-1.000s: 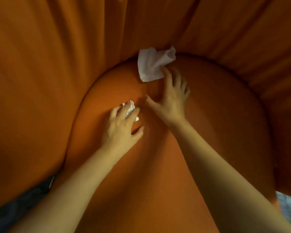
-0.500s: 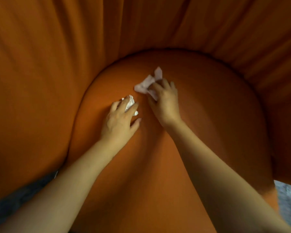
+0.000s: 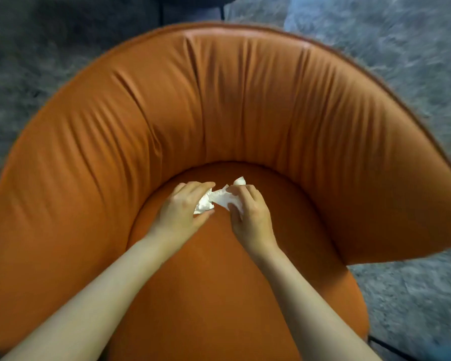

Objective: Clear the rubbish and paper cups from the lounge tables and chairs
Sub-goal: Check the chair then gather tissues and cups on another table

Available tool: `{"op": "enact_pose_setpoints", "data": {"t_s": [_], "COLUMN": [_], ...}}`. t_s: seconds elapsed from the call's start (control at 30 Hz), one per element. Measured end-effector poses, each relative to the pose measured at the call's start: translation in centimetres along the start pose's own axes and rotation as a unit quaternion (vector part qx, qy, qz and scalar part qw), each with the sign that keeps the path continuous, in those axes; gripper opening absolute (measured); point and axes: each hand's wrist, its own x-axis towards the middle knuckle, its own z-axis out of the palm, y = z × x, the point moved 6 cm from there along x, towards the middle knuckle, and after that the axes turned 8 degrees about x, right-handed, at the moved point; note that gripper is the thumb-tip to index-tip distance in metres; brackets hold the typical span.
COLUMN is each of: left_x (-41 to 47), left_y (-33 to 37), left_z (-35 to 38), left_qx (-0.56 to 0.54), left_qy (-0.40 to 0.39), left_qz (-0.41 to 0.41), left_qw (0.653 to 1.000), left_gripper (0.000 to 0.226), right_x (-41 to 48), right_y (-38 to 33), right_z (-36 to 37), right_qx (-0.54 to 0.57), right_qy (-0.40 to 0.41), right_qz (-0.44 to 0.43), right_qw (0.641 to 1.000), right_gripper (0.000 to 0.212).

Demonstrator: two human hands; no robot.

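Both hands hover over the seat of an orange leather armchair (image 3: 219, 295). My left hand (image 3: 180, 212) grips a small crumpled white paper wad (image 3: 203, 205) between fingers and thumb. My right hand (image 3: 250, 214) pinches a crumpled white tissue (image 3: 225, 198), one corner of which sticks up above the knuckles. The two pieces of paper touch between my hands. Part of each piece is hidden under my fingers.
The chair's curved padded backrest (image 3: 245, 100) wraps around the seat on the left, far and right sides. Grey carpet (image 3: 401, 61) surrounds the chair. A dark furniture leg (image 3: 162, 11) stands on the carpet beyond the backrest.
My head has pulled back, so the whole chair shows now. My right hand gathered the flat tissue from the seat's back and brought it beside my left hand, which kept its wad.
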Motion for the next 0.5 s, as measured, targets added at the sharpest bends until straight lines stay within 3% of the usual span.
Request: {"op": "enact_pose_setpoints", "data": {"t_s": [0.27, 0.5], "left_x": [1.8, -3.6], "left_y": [13.5, 27.4], "left_z": [-13.6, -15.3], "left_qx": [-0.034, -0.035], "left_qy": [0.027, 0.008], "left_qz": [0.182, 0.379], "left_qw": [0.982, 0.925], "left_gripper": [0.052, 0.050], "right_x": [-1.8, -15.4], "right_y": [-11.0, -14.9], "right_z": [-14.6, -25.3], "right_qx": [-0.036, -0.121], "right_qy": [0.171, 0.354], "right_qz": [-0.008, 0.085], "right_qw": [0.985, 0.923], "right_gripper": [0.035, 0.036]}}
